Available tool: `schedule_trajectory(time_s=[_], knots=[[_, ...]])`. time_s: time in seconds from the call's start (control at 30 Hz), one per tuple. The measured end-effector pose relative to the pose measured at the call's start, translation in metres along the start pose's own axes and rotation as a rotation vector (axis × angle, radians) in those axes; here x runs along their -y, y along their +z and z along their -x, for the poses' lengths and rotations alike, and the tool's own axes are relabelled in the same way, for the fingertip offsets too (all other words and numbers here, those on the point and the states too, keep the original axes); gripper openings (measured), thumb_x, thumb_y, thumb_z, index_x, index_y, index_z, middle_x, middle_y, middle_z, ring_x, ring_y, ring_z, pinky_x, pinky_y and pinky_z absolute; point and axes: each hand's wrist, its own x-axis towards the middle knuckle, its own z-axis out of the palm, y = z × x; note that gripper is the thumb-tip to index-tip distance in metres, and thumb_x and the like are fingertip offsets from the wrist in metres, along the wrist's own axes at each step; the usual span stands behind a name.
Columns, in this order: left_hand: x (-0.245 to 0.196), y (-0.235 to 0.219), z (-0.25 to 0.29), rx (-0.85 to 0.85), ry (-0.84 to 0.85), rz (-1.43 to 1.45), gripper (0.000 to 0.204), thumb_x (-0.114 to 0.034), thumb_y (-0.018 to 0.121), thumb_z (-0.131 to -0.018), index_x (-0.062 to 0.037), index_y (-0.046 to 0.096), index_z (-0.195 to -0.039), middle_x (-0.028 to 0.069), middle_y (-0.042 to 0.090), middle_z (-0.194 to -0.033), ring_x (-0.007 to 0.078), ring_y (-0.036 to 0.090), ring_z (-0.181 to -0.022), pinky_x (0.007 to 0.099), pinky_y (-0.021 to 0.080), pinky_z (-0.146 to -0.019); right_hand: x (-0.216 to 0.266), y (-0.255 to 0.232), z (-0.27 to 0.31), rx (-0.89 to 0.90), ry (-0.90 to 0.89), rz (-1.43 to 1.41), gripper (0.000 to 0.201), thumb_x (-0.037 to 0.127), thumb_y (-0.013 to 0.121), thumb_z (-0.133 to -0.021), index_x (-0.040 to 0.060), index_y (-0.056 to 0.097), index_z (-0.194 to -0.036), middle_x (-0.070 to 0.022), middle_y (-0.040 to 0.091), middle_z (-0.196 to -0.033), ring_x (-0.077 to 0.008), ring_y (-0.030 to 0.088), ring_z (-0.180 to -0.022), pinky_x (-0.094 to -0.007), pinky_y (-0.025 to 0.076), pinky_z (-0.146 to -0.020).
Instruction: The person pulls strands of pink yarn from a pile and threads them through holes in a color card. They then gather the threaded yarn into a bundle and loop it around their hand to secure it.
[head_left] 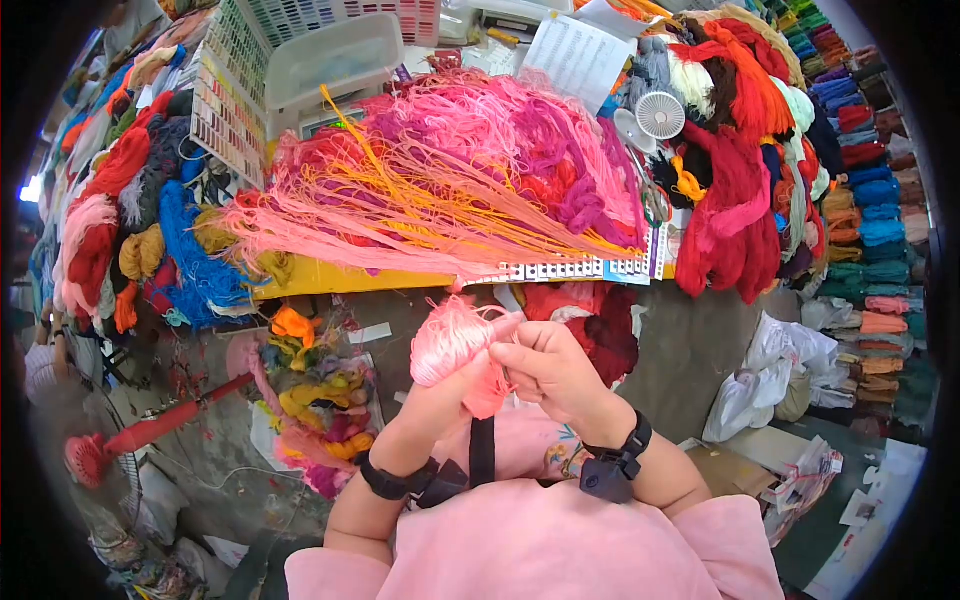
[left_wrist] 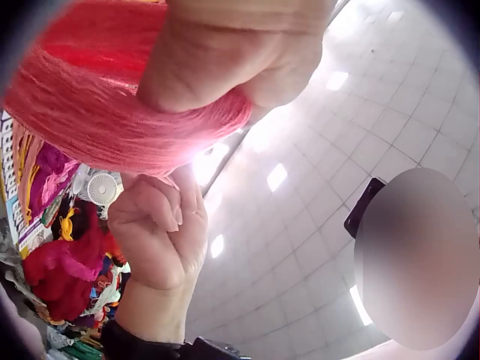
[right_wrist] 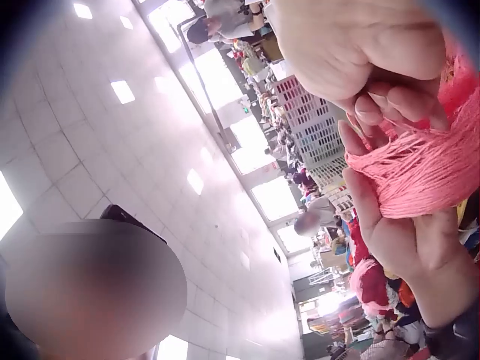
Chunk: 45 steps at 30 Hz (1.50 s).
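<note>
A skein of pink embroidery thread (head_left: 450,345) is wrapped round my left hand (head_left: 445,400), above the lap. In the right wrist view, the skein (right_wrist: 431,172) lies across the fingers of the left hand (right_wrist: 409,247), its thumb along the near edge. My right hand (head_left: 560,365) is up against the skein's right side, fingers curled, pinching strands there. From the left wrist, the right hand (left_wrist: 161,232) shows just below the stretched skein (left_wrist: 112,127); its fingertips are partly hidden.
Long pink and orange strands (head_left: 400,220) cover the table in front, its yellow edge (head_left: 350,278) just beyond my hands. Around them are a plastic bin (head_left: 335,60), colour cards (head_left: 225,110), a small white fan (head_left: 660,115) and scissors (head_left: 655,205). Red skeins (head_left: 730,220) hang at right.
</note>
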Motion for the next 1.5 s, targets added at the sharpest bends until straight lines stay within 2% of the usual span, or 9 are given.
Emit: schedule_trajectory(time_s=[0.1, 0.3, 0.37, 0.57, 0.93, 1.13, 1.2, 1.43, 1.5], knots=[[-0.001, 0.000, 0.004, 0.028, 0.000, -0.135, 0.043, -0.017, 0.041, -0.083, 0.0036, 0.031, -0.119, 0.0138, 0.039, -0.119, 0.0181, 0.039, -0.108, 0.0300, 0.034, -0.088, 0.000, 0.005, -0.002, -0.004, -0.023, 0.029, 0.010, 0.009, 0.054, -0.076, 0.0006, 0.055, -0.081, 0.0069, 0.036, -0.050, -0.0004, 0.027, -0.039, -0.0167, 0.018, -0.035], [-0.004, -0.007, 0.008, 0.017, -0.018, 0.265, 0.042, -0.018, 0.041, -0.082, 0.0040, 0.034, -0.117, 0.0161, 0.033, -0.123, 0.0220, 0.035, -0.113, 0.0347, 0.031, -0.092, -0.002, 0.009, -0.004, -0.001, -0.056, -0.065, 0.006, 0.005, 0.055, -0.073, 0.0013, 0.058, -0.076, 0.0059, 0.041, -0.052, 0.0000, 0.029, -0.040, -0.0163, 0.019, -0.036], [-0.006, -0.001, 0.010, -0.074, 0.095, 0.238, 0.034, -0.010, 0.046, -0.081, 0.0034, 0.039, -0.111, 0.0145, 0.044, -0.111, 0.0191, 0.046, -0.101, 0.0327, 0.039, -0.084, -0.003, 0.012, -0.004, -0.017, -0.093, -0.012, 0.005, 0.004, 0.055, -0.073, 0.0013, 0.059, -0.075, 0.0052, 0.043, -0.053, -0.0002, 0.030, -0.040, -0.0163, 0.020, -0.036], [-0.014, 0.002, 0.010, -0.244, 0.032, 0.250, 0.022, -0.008, 0.046, -0.081, 0.0022, 0.047, -0.101, 0.0133, 0.053, -0.097, 0.0195, 0.053, -0.088, 0.0316, 0.043, -0.076, -0.002, 0.012, -0.004, 0.008, -0.165, 0.000, 0.004, 0.001, 0.055, -0.071, 0.0013, 0.059, -0.072, 0.0029, 0.047, -0.056, -0.0012, 0.032, -0.042, -0.0166, 0.022, -0.038], [-0.012, -0.006, 0.010, -0.148, 0.006, 0.275, 0.025, -0.012, 0.040, -0.084, 0.0039, 0.049, -0.101, 0.0128, 0.051, -0.101, 0.0189, 0.052, -0.089, 0.0333, 0.044, -0.076, 0.001, 0.006, -0.005, 0.168, -0.044, -0.171, 0.005, 0.005, 0.049, -0.077, 0.0048, 0.049, -0.082, 0.0031, 0.049, -0.066, -0.0014, 0.033, -0.049, -0.0165, 0.025, -0.042], [-0.013, 0.001, 0.008, -0.165, 0.009, 0.267, 0.026, -0.011, 0.040, -0.084, 0.0043, 0.047, -0.104, 0.0127, 0.050, -0.102, 0.0192, 0.051, -0.091, 0.0329, 0.043, -0.078, 0.005, 0.016, -0.002, -0.079, -0.061, 0.182, 0.006, 0.007, 0.056, -0.074, 0.0025, 0.054, -0.071, 0.0048, 0.051, -0.065, 0.0006, 0.031, -0.046, -0.0161, 0.024, -0.041], [-0.013, 0.000, 0.006, -0.154, -0.012, 0.270, 0.026, -0.011, 0.040, -0.084, 0.0043, 0.047, -0.104, 0.0128, 0.050, -0.102, 0.0195, 0.051, -0.092, 0.0326, 0.043, -0.079, 0.001, 0.010, -0.004, -0.051, -0.066, 0.301, 0.013, 0.005, 0.058, -0.071, 0.0012, 0.060, -0.084, 0.0024, 0.055, -0.070, 0.0014, 0.039, -0.052, -0.0139, 0.024, -0.042], [-0.010, -0.005, 0.003, -0.068, -0.047, 0.324, 0.027, -0.013, 0.040, -0.084, 0.0043, 0.046, -0.104, 0.0144, 0.050, -0.101, 0.0216, 0.051, -0.092, 0.0343, 0.042, -0.079, -0.003, 0.001, -0.004, -0.053, -0.093, 0.074, 0.006, 0.001, 0.056, -0.070, 0.0013, 0.060, -0.075, -0.0023, 0.058, -0.075, -0.0027, 0.038, -0.050, -0.0182, 0.028, -0.044], [-0.009, -0.007, 0.003, -0.044, -0.054, 0.367, 0.028, -0.014, 0.040, -0.084, 0.0046, 0.047, -0.104, 0.0146, 0.050, -0.101, 0.0219, 0.051, -0.091, 0.0348, 0.042, -0.079, 0.001, 0.000, -0.002, 0.016, -0.092, -0.053, 0.008, 0.003, 0.056, -0.071, 0.0010, 0.058, -0.079, 0.0045, 0.049, -0.060, -0.0008, 0.033, -0.046, -0.0164, 0.024, -0.042]])
